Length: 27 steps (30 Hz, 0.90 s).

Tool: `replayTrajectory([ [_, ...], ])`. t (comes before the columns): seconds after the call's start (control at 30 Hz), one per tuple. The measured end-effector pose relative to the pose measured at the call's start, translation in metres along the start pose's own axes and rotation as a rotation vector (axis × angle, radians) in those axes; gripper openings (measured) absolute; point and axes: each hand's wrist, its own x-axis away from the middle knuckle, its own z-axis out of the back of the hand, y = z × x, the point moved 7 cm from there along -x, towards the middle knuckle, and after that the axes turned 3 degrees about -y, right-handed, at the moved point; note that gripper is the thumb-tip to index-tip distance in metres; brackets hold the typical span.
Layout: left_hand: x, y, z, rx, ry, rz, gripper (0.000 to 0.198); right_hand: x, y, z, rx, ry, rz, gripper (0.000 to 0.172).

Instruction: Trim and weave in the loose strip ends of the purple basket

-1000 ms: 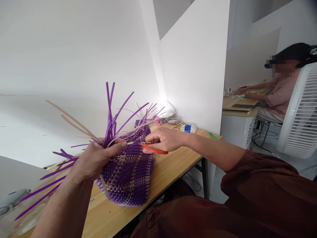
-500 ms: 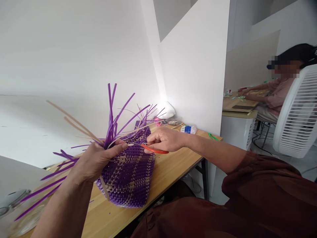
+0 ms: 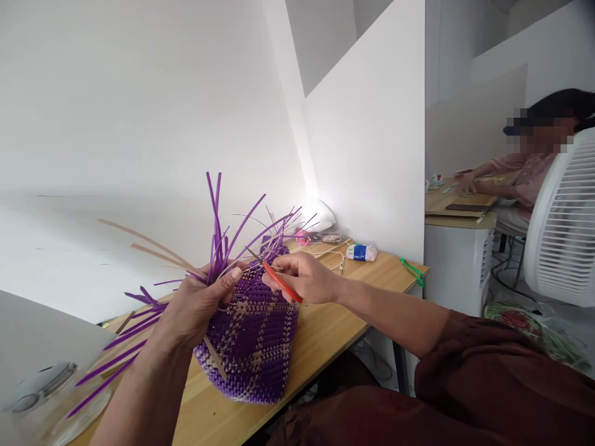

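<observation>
A woven purple and beige basket [image 3: 253, 341] rests on the wooden table, with long loose purple strips [image 3: 216, 217] and beige strips [image 3: 153, 238] sticking out of its upper edge. My left hand [image 3: 204, 297] is closed around the basket's edge and a bunch of these strips, thumb on top. In my right hand [image 3: 302, 277] is a pair of scissors [image 3: 281, 282] with orange handles. Their metal blades point up and left, over the basket's rim beside my left thumb. Some of the rim is hidden behind my fingers.
On the wooden table [image 3: 320, 319], a yarn ball with a blue label [image 3: 361, 252], a white cable [image 3: 341, 263] and a green strap [image 3: 412, 271] lie to the right. A clear jar [image 3: 41, 396] stands at left. A white fan [image 3: 564, 223] and a seated person [image 3: 534, 173] are at right.
The scissors have swung from pointing level at my left thumb to pointing up and left. The view has shifted, so the basket and hands appear slightly lower and further right.
</observation>
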Motion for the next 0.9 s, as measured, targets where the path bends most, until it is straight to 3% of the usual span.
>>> replayTrajectory([
  [0.13, -0.001, 0.0, 0.001, 0.08, -0.019, -0.061, 0.054, -0.011, 0.008, 0.005, 0.024, 0.027, -0.001, 0.043],
  [0.27, -0.001, 0.003, -0.002, 0.123, -0.018, -0.061, 0.041, -0.013, 0.011, 0.006, -0.011, 0.015, 0.031, 0.042],
  [0.37, 0.0, 0.005, 0.0, 0.1, 0.041, -0.068, 0.034, -0.007, 0.013, 0.001, -0.077, 0.028, 0.007, 0.042],
  [0.53, 0.0, 0.004, 0.005, 0.044, 0.13, -0.067, 0.039, -0.001, 0.019, -0.007, -0.071, 0.101, -0.029, 0.047],
  [0.9, 0.001, 0.004, 0.003, 0.064, 0.198, -0.059, 0.034, -0.015, 0.039, -0.032, -0.066, 0.22, 0.038, 0.045],
])
